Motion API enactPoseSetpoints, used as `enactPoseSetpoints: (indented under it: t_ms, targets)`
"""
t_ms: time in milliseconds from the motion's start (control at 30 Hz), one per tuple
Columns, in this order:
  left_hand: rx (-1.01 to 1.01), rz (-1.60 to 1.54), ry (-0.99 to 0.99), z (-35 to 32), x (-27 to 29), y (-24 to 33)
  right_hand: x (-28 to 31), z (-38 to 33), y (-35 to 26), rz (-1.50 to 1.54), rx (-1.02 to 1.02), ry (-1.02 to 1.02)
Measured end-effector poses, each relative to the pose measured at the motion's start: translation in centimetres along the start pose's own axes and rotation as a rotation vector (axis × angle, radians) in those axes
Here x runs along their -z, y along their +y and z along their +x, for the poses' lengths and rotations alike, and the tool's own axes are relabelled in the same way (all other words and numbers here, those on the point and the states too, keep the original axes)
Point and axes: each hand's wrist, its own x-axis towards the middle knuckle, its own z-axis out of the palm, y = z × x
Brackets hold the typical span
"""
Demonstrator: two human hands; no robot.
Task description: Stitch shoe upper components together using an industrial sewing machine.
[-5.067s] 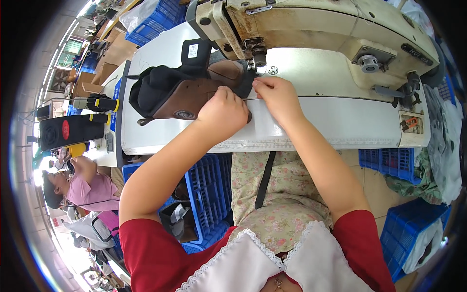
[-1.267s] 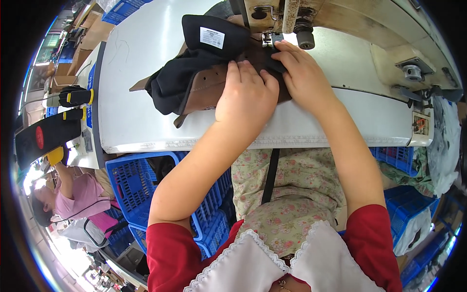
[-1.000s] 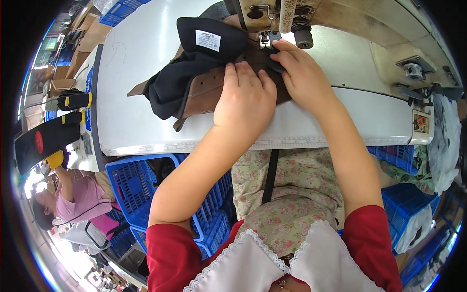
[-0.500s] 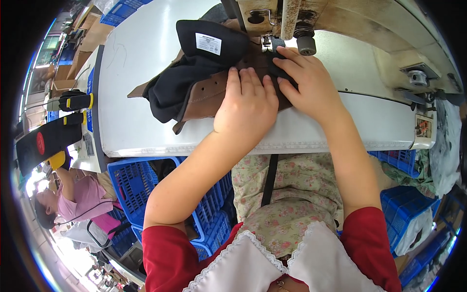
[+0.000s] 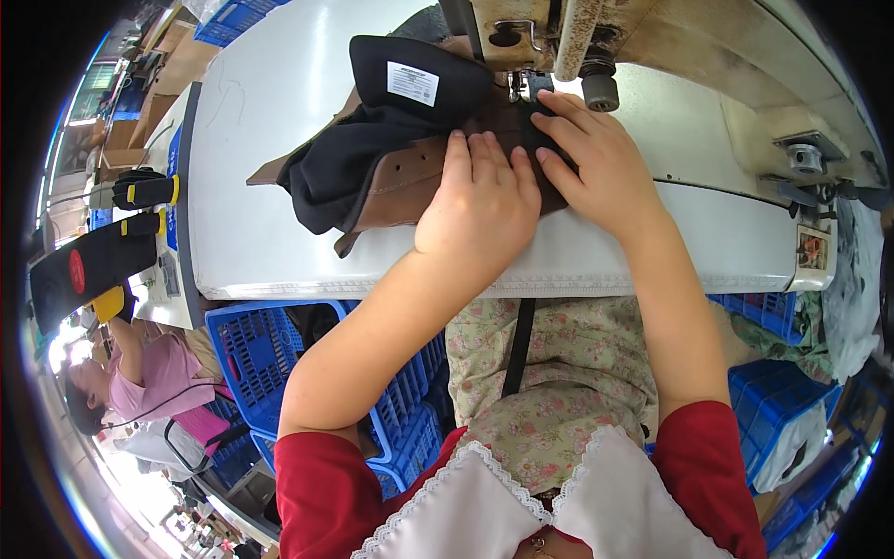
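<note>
A shoe upper of black fabric and brown leather [image 5: 372,168] lies on the white sewing table [image 5: 261,233], its far end under the needle of a beige sewing machine [image 5: 652,56]. A black tongue with a white label [image 5: 414,79] sticks up from it. My left hand [image 5: 480,210] lies flat on the brown leather, fingers together and pointing away from me. My right hand [image 5: 596,158] presses the piece down just right of the presser foot [image 5: 521,86], fingers spread over the dark material.
Blue plastic crates stand under the table at the left [image 5: 270,354] and right [image 5: 782,429]. A person in a pink top [image 5: 154,368] sits at the far left, near black parts with yellow and red marks [image 5: 93,261]. The machine's hand wheel end [image 5: 810,168] is at the right.
The piece has shifted slightly under the needle and my hands have crept forward with it. Five seconds ago both hands held it further from the needle.
</note>
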Motion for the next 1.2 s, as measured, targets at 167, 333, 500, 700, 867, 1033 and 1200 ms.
enactPoseSetpoints:
  t_ms: [167,333,500,700,867,1033,1200]
  targets:
    - [-0.005,-0.018,-0.010,0.08,0.06,0.24,0.03,-0.20,0.02,-0.001,-0.043,-0.018]
    - [-0.015,-0.044,-0.008,-0.06,-0.13,0.10,0.07,0.05,-0.09,0.015,-0.035,-0.012]
    - [-0.011,-0.084,0.002,-0.05,-0.28,0.09,0.06,0.16,-0.06,0.019,-0.014,0.020]
    - [-0.022,-0.075,-0.011,-0.01,-0.30,0.18,0.25,0.11,-0.20,0.023,-0.024,0.021]
    - [0.000,-0.010,-0.013,0.16,0.19,0.15,0.31,0.10,-0.23,0.024,-0.018,0.027]
    - [0.017,-0.002,0.007,0.15,0.21,0.18,0.16,0.10,-0.15,0.035,-0.034,0.021]
    - [0.060,-0.022,0.068,-0.14,-0.20,0.33,0.36,0.08,-0.10,0.036,-0.044,0.008]
